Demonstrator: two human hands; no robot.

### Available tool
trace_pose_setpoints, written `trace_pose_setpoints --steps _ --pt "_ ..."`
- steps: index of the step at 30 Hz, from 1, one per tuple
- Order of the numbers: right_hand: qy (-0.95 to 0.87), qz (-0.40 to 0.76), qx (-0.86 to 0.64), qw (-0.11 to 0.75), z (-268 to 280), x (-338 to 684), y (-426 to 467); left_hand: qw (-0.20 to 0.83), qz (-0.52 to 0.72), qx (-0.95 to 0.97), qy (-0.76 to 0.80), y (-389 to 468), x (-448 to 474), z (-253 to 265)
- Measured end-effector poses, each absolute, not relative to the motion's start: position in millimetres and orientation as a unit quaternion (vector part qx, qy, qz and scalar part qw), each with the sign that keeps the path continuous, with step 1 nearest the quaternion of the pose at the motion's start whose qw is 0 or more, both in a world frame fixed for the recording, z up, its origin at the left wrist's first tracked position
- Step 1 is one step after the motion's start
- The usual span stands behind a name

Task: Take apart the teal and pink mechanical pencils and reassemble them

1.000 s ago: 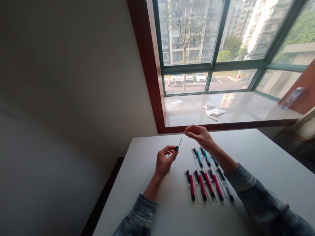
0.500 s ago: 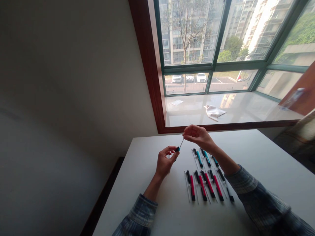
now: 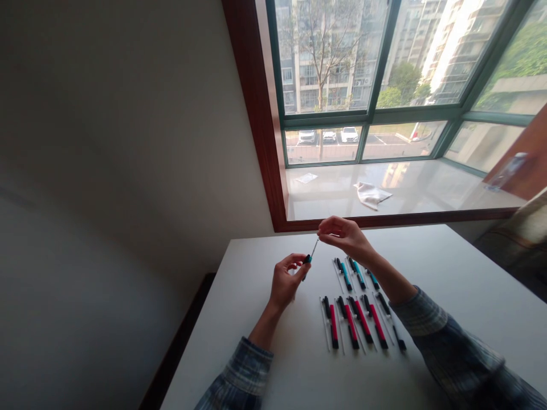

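My left hand (image 3: 284, 283) pinches a teal and black pen barrel (image 3: 307, 260) above the table, tilted up toward the window. A thin pen refill (image 3: 315, 247) sticks out of its upper end. My right hand (image 3: 345, 237) is closed at the far tip of that refill, thumb and fingertips together. Below my right forearm lie teal pen parts (image 3: 346, 277) with black pieces and thin refills beside them. Nearer to me is a row of red pen barrels (image 3: 334, 326) with black parts and refills, ending in a dark one (image 3: 399, 337) on the right.
The white table (image 3: 239, 341) reaches to the wall beneath the window. On the sill (image 3: 329, 199) lie a crumpled white cloth (image 3: 371, 195) and a flat white piece (image 3: 306, 178). A grey wall (image 3: 149, 171) stands at the left.
Almost nothing differs. The pen barrel in my left hand has shifted very slightly to the left; both hands keep their places and their grip.
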State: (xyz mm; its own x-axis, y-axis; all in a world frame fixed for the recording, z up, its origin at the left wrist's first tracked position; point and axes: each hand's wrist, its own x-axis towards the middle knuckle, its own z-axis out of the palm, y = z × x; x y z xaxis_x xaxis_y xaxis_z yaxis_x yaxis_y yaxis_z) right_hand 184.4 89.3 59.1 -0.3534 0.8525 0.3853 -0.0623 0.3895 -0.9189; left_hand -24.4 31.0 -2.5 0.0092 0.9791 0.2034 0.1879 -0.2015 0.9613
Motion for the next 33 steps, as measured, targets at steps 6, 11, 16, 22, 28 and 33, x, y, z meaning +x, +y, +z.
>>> trace_pose_setpoints --steps 6,11,16,22,28,33 --pt "-0.715 0.473 -0.291 0.425 56 182 89 0.396 0.502 0.593 0.490 30 -24 -1" --pt "-0.769 0.458 -0.289 0.341 52 175 85 0.396 0.507 0.603 0.472 31 -25 2" --pt "-0.766 0.425 -0.302 0.376 53 166 79 0.390 0.512 0.605 0.469 32 -24 6" --pt "-0.623 0.499 -0.284 0.531 63 172 83 0.366 0.513 0.597 0.497 33 -25 0" --pt "-0.661 0.411 -0.346 0.525 62 192 94 0.270 0.522 0.599 0.544 34 -30 -7" --pt "-0.760 0.337 -0.360 0.423 59 196 93 0.195 0.525 0.622 0.548 33 -31 -4"
